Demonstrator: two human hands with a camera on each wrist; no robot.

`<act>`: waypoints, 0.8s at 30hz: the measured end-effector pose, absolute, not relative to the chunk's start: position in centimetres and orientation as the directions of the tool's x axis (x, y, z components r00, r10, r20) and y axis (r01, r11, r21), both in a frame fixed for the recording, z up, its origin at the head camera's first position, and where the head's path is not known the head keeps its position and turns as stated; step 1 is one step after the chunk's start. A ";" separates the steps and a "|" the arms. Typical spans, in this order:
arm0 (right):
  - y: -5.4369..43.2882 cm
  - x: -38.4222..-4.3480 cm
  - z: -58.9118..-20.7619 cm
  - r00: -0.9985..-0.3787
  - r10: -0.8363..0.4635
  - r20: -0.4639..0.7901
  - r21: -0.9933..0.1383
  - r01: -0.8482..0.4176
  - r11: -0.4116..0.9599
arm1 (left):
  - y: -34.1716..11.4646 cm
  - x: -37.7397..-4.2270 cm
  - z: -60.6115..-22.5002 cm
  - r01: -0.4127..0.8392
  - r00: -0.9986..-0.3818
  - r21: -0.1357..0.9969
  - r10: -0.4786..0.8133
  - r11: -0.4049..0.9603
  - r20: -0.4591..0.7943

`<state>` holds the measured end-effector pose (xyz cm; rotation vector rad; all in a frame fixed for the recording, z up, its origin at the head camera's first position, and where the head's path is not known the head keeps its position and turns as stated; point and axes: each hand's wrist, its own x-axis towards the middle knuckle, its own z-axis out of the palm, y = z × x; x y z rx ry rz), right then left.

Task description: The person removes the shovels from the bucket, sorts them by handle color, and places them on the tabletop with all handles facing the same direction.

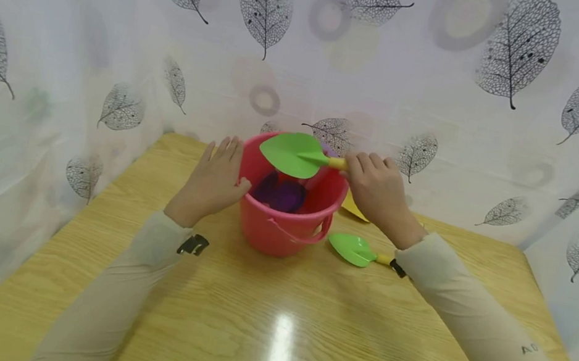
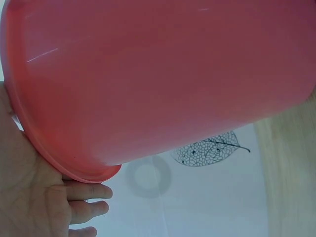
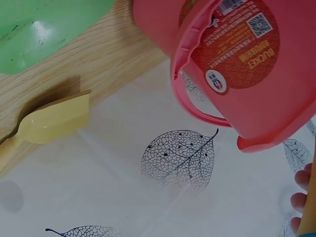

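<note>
A pink-red bucket (image 1: 282, 229) stands on the table, its handle hanging down at the front right. My left hand (image 1: 216, 182) rests with straight fingers against the left side of its rim; in the left wrist view the palm lies along the rim (image 2: 44, 155). My right hand (image 1: 378, 190) grips the yellow handle (image 1: 338, 163) of a toy shovel. Its green blade (image 1: 294, 154) points left, over the bucket's opening. Inside the bucket lie dark purple toys (image 1: 287, 196), partly hidden by the front wall.
A second green shovel (image 1: 352, 250) with a yellow handle lies right of the bucket, below my right wrist. Behind it lies a yellow shovel (image 3: 57, 118), mostly covered by my hand in the head view. A leaf-patterned curtain (image 1: 293, 81) surrounds the wooden table (image 1: 223, 320).
</note>
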<state>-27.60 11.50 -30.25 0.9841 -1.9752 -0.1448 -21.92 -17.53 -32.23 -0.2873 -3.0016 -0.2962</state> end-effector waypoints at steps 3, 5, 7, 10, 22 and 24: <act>11.7 -27.2 -30.0 -0.321 -0.691 0.648 0.436 -0.588 0.682 | -17.5 -21.9 -32.2 0.197 -0.977 0.184 0.177 0.963 0.122; 11.9 -26.9 -29.8 -0.353 -0.690 0.632 0.412 -0.602 0.685 | -17.6 -21.9 -32.1 0.197 -0.977 0.184 0.177 0.963 0.119; 12.0 -26.6 -29.5 -0.385 -0.686 0.617 0.384 -0.614 0.690 | -17.6 -21.9 -32.1 0.198 -0.977 0.184 0.178 0.963 0.118; 12.2 -26.2 -29.0 -0.427 -0.679 0.597 0.347 -0.626 0.699 | -17.6 -21.9 -32.1 0.198 -0.977 0.181 0.178 0.963 0.120; 13.4 -25.5 -27.7 -0.563 -0.666 0.489 0.254 -0.639 0.726 | -17.5 -21.9 -32.2 0.198 -0.976 0.200 0.173 0.960 0.136; 13.7 -25.3 -27.5 -0.567 -0.662 0.490 0.233 -0.647 0.726 | -17.5 -21.8 -32.2 0.198 -0.975 0.198 0.173 0.960 0.136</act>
